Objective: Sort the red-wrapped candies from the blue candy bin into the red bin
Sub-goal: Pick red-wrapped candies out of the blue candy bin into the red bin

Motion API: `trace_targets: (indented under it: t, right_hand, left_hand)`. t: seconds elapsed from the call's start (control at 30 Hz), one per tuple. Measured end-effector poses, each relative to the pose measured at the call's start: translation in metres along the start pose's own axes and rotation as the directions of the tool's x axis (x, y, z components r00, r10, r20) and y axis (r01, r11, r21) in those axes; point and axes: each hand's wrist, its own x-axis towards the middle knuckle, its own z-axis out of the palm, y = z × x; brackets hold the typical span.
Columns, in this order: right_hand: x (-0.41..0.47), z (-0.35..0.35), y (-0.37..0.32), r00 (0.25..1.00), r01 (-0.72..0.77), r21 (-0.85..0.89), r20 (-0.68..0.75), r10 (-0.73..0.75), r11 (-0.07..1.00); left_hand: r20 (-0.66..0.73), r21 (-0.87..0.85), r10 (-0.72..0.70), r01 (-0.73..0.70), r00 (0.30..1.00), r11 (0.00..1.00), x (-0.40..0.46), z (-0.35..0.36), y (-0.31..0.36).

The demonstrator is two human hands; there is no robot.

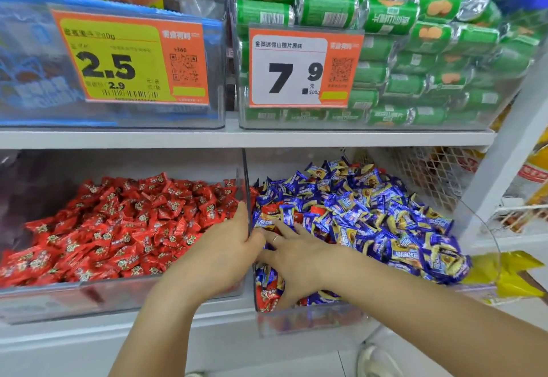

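The scene was a shop shelving unit of white shelves, seen from above and close. On the upper shelf stood two clear bins: the left one held blue packets behind a yellow-and-orange price tag reading 2.5, the right one was stacked with green snack rolls behind a white-and-orange price tag reading 7.9. A white wire grid closed the back right of the lower level, and a yellow packet lay on a neighbouring shelf to the right.

On the lower shelf two clear bins sat side by side. The red bin on the left was heaped with red-wrapped candies, each small and crinkled with a pale round motif. The blue candy bin on the right was heaped with blue candies, their wrappers blue with gold and white print. Stray red candies showed among them, chiefly at the bin's near left corner and just under the pile's left edge.

The left hand rested against the clear divider wall between the bins, thumb up along it; whether its grip held anything could not be told. The right hand, with a ring on one finger, lay spread wide on the blue bin's left side, fingers straight on the wrappers and holding nothing.
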Motion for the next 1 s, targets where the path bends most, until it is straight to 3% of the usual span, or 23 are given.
trace_targets:
  t: [0.2,0.37,0.53,0.7,0.83,0.93,1.0]
  right_hand:
    - [0.021,0.007,-0.009,0.991,-0.067,-0.406,-0.13,0.015,0.912]
    - [0.014,-0.02,0.019,0.969,-0.214,-0.435,-0.204,0.136,0.875]
    - [-0.032,-0.03,0.077,0.923,-0.252,-0.114,-0.325,0.204,0.961]
    - [-0.061,-0.003,0.099,0.785,-0.222,0.183,-0.549,0.286,0.958]
    - [-0.088,0.021,0.112,0.649,-0.146,0.423,-0.641,0.409,0.894]
    - [-0.106,0.034,0.111,0.564,-0.056,0.658,-0.6,0.568,0.751]
    - [-0.114,0.035,0.114,0.508,-0.001,0.729,-0.589,0.628,0.684]
  left_hand:
    - [-0.007,-0.007,-0.015,0.015,1.0,1.0,-0.004,-0.001,0.006]
    - [0.003,0.018,0.024,-0.024,1.0,1.0,-0.003,-0.004,0.003]
    - [0.002,0.016,0.023,-0.023,1.0,1.0,-0.003,-0.004,0.002]
    - [-0.041,0.053,0.024,-0.021,0.999,0.998,-0.001,-0.003,0.001]
    - [-0.272,0.164,0.039,0.006,0.962,0.986,-0.001,-0.002,0.013]
    - [-0.457,0.169,0.161,-0.092,0.875,0.981,0.004,0.003,0.028]
    - [-0.497,0.169,0.239,-0.177,0.834,0.969,0.007,0.007,0.041]
